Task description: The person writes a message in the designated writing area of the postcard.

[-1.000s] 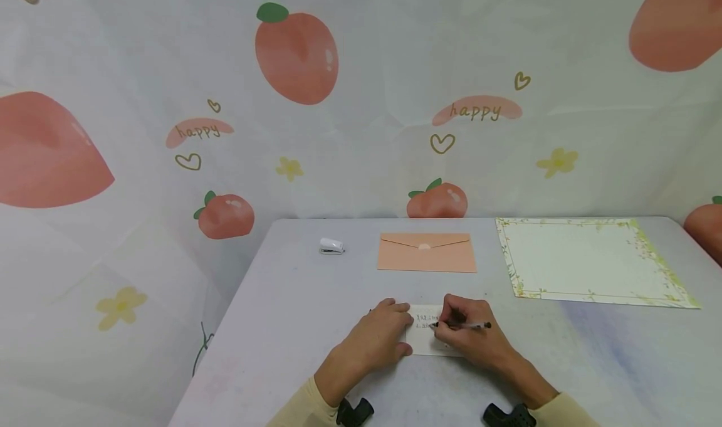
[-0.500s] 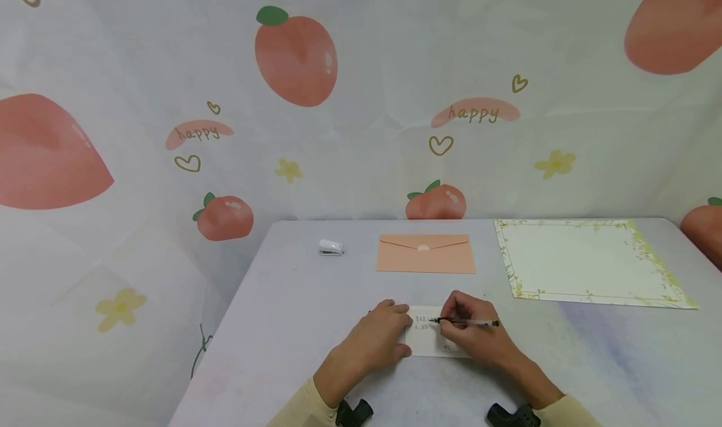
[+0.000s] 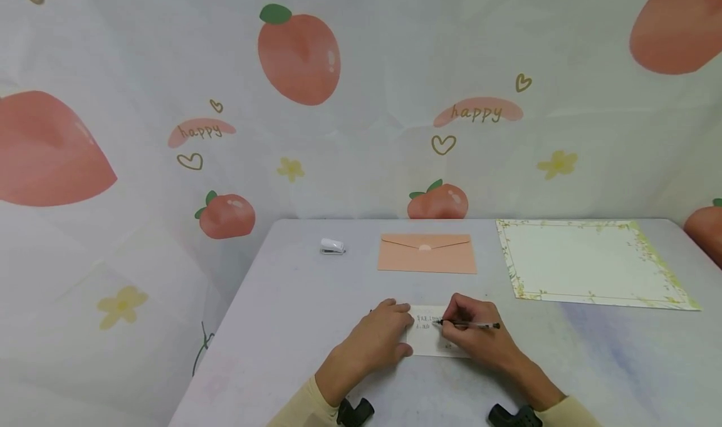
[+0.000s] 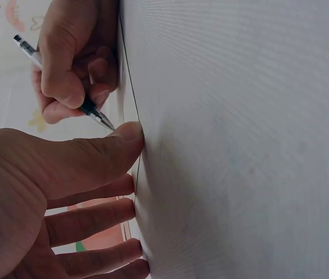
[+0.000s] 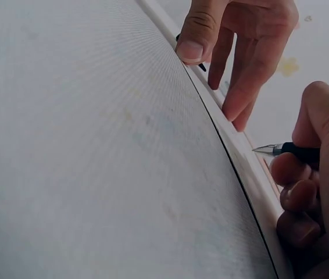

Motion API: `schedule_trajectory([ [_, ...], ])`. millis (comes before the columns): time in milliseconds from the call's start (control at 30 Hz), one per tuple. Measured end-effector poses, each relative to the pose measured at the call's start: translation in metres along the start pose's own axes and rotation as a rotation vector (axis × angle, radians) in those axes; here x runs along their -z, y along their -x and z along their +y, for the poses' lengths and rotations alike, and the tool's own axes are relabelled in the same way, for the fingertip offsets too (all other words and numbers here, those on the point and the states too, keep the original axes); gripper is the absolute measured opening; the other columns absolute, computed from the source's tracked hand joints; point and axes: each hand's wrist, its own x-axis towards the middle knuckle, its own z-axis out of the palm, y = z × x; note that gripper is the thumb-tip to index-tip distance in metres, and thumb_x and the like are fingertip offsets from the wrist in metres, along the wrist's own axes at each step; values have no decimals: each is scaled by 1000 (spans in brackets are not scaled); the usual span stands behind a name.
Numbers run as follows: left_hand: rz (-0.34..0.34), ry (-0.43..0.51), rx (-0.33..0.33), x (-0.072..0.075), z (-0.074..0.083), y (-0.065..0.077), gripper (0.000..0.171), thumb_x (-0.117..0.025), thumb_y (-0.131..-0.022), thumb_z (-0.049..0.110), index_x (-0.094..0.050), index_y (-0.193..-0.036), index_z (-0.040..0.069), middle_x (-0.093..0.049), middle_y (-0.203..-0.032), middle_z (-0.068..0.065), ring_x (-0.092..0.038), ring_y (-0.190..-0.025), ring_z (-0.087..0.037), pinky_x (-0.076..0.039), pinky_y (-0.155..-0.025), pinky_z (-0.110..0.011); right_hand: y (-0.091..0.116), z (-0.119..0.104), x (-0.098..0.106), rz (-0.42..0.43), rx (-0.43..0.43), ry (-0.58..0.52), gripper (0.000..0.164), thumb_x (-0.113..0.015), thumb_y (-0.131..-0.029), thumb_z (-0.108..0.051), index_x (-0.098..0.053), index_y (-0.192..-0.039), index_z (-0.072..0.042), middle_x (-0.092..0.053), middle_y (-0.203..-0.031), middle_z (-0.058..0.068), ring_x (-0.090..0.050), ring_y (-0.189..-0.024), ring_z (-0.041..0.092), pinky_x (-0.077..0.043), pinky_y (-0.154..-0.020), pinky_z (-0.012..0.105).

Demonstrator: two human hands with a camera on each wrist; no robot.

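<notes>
A small white card (image 3: 424,342) with handwritten lines lies on the table in the head view. My left hand (image 3: 376,338) rests at its left edge, thumb and spread fingertips pressing down, as the left wrist view also shows. My right hand (image 3: 478,333) pinches a pen (image 3: 476,325) with a clear barrel and dark grip, its tip over the writing. In the right wrist view the pen tip (image 5: 263,149) points at the card; whether it touches cannot be told. The right hand covers the card's right part. A thin dark object (image 5: 201,66) shows partly behind my left thumb.
Behind the card lies a peach-coloured envelope (image 3: 427,254). To its left sits a small white stapler (image 3: 332,246). A large sheet with a floral border (image 3: 592,261) lies at the right rear. A fruit-printed cloth (image 3: 361,101) hangs behind the table (image 3: 271,339).
My right hand has moved slightly right and the pen lies flatter, its tip shifting up from the lower line, then a little right. My left hand stays on the card.
</notes>
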Motion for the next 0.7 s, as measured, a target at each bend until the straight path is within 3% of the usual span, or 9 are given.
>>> schedule_trajectory([
  [367, 2, -4, 1, 0, 0, -1, 41, -93, -89, 27, -80, -126, 12, -71, -148, -3, -63, -142, -30, -62, -106, -44, 0, 1, -2, -45, 20, 19, 31, -77, -80, 5, -66, -81, -24, -69, -75, -17, -60, -69, 2, -51, -62, 22],
  [700, 9, -13, -3, -1, 0, -1, 41, -94, -89, 27, -81, -124, 12, -71, -147, -2, -64, -141, -29, -62, -105, -42, 0, 0, -1, -50, 45, 5, 31, -76, -80, 6, -65, -80, -24, -66, -75, -16, -59, -69, 1, -50, -61, 22],
])
